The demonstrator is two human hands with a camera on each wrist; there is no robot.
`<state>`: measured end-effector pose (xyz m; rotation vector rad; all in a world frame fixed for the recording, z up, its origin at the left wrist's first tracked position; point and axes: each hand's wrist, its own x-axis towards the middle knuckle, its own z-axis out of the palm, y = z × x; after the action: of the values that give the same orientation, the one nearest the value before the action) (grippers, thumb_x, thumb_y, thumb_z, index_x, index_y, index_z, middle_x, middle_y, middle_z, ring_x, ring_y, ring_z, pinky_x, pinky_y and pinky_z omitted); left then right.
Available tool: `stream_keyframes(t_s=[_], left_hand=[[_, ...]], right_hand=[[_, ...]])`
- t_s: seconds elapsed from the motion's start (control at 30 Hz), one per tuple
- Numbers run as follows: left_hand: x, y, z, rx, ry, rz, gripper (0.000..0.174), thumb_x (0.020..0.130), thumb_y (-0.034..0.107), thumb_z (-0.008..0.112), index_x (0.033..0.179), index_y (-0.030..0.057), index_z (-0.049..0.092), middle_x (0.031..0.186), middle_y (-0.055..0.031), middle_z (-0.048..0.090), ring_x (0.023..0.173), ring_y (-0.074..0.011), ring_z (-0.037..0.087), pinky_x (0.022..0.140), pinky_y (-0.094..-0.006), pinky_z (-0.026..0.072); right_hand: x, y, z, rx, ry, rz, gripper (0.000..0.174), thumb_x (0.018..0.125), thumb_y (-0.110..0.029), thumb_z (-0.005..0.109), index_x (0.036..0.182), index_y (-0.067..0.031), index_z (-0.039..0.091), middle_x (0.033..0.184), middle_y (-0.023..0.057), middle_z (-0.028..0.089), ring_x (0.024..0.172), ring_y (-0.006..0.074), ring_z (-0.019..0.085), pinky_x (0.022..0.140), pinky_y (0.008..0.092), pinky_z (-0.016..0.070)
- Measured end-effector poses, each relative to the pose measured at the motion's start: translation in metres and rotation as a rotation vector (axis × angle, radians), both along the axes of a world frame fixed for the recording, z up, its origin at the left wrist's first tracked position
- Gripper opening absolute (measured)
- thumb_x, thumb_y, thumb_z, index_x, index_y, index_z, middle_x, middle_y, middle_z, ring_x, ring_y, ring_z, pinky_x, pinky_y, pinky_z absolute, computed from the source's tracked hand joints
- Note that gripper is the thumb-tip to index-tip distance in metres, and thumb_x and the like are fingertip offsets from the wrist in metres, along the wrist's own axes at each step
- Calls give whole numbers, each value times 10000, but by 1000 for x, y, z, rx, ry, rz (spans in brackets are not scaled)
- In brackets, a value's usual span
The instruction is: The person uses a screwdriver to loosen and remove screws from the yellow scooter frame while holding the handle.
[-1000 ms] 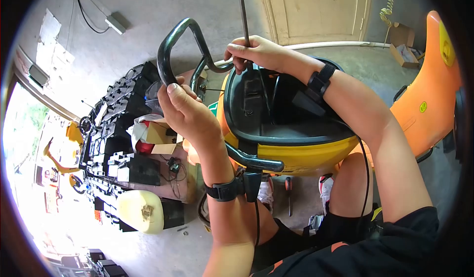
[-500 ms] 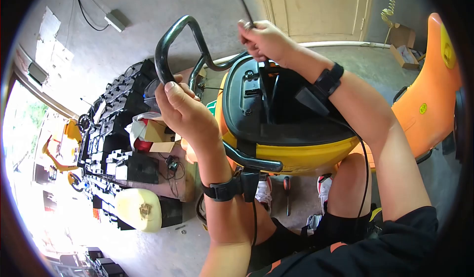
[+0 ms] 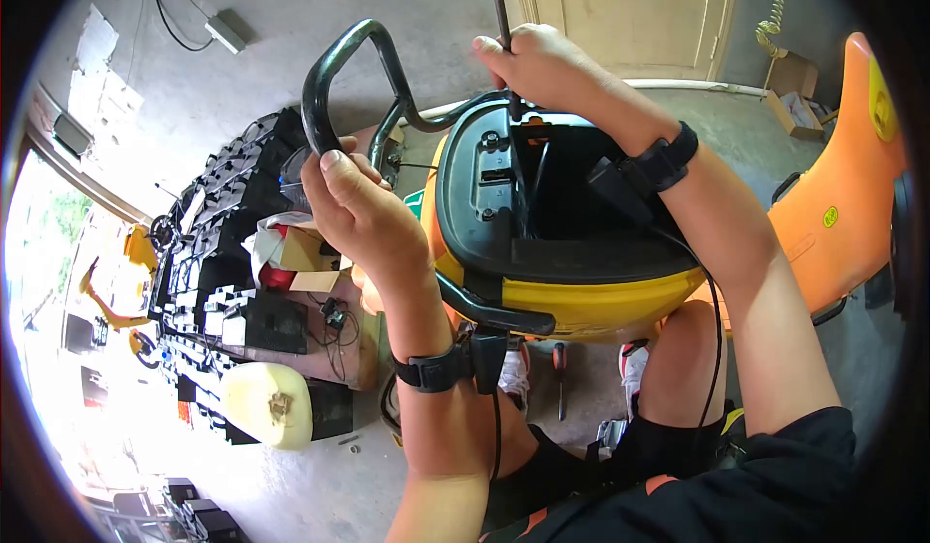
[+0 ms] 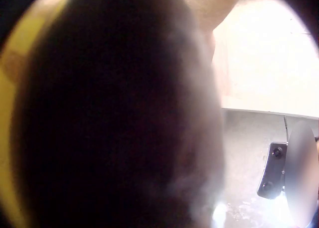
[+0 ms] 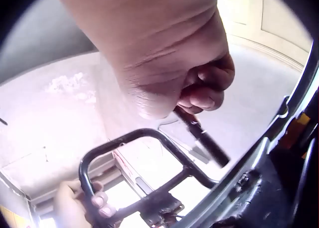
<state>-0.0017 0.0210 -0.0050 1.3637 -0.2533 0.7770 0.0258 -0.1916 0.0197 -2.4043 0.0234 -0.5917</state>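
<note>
In the head view, my left hand [image 3: 373, 218] grips one side of a bent black tubular rail [image 3: 315, 97]. My right hand [image 3: 557, 63] holds the thin shaft of a long socket wrench [image 3: 500, 5], which slants upward out of the fist. Its wider socket end [image 5: 213, 147] points down past the fingers in the right wrist view. Below the right hand is a black storage tub [image 3: 601, 262] set in a yellow vehicle body [image 3: 601, 296]. A recessed plate with two bolts [image 3: 491, 143] lies along the tub's left side. A dark blur covers most of the left wrist view.
On the floor between the shoes lies a screwdriver [image 3: 560, 378]. Rows of black battery-like blocks [image 3: 252, 180], an open cardboard box [image 3: 302, 252] and a pale yellow container [image 3: 266, 407] stand at left. An orange vehicle body [image 3: 823, 185] is at right.
My right hand has lifted the socket wrench off the bolt plate, up and to the right, uncovering the plate. My left hand stays on the rail.
</note>
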Motion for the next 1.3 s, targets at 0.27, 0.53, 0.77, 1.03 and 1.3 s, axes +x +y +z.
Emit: stream_keyframes(t_s=[0.27,0.53,0.77,1.03,1.3], left_hand=[[0,1,-1,30,7,9,338,1019,274,382,934,33,602,649,28,446,581,-60,416,539,-221,340],[2,2,-1,36,-34,29,329,1023,264,384,892,33,579,622,34,422,549,-62,395,513,-229,318],[2,0,0,35,-31,31,327,1020,262,385,893,31,578,613,34,418,551,-63,397,513,-232,319],[-1,0,1,25,4,26,323,1024,261,398,915,26,590,637,43,421,561,-54,389,511,-219,307],[0,-1,0,-2,15,15,325,1028,260,395,935,19,592,642,44,418,573,-51,389,510,-214,298]], right_hand=[[-13,19,2,69,343,106,577,1002,-452,486,717,18,661,521,110,579,471,200,607,535,336,521],[3,14,-10,671,67,212,540,1000,-475,500,764,-14,654,556,42,566,493,110,585,487,271,476],[-4,19,-9,285,45,132,573,986,-459,475,726,2,695,553,101,627,554,210,642,618,353,516],[-6,21,-10,108,233,102,579,1000,-452,501,682,14,633,516,80,547,436,170,557,472,332,483],[-9,21,-5,60,274,113,587,987,-437,495,669,22,676,472,106,550,451,208,600,520,354,515]])
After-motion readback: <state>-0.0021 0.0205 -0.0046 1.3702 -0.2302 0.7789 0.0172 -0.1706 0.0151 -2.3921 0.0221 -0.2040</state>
